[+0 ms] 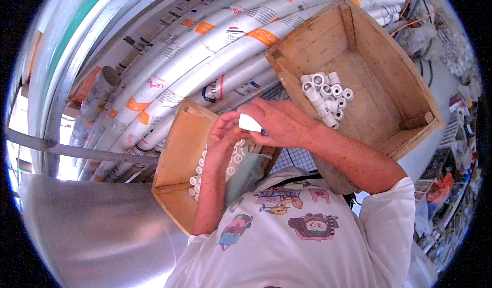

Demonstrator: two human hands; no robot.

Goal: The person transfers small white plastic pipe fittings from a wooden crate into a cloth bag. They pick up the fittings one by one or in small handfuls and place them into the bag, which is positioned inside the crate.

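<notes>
In front of my chest, my left hand [224,132] and my right hand [275,122] meet around a small bright white piece [249,123], likely a plastic pipe fitting. Fingers of both hands close on it and hide part of it. A small dark bluish bit shows beside it, under my right hand. Below my left hand stands a wooden box [188,130] with several white plastic fittings [199,170], partly hidden by my left forearm. A larger wooden box [396,72] at the upper right holds a pile of white plastic pipe fittings [326,92] along its near left side.
Long plastic-wrapped white pipes [215,57] run behind the boxes. A metal bar [103,152] crosses at left, above a shiny metal sheet [96,226]. Translucent plastic [246,172] hangs at the left box's near edge. Crowded goods and bags [438,199] line the right side.
</notes>
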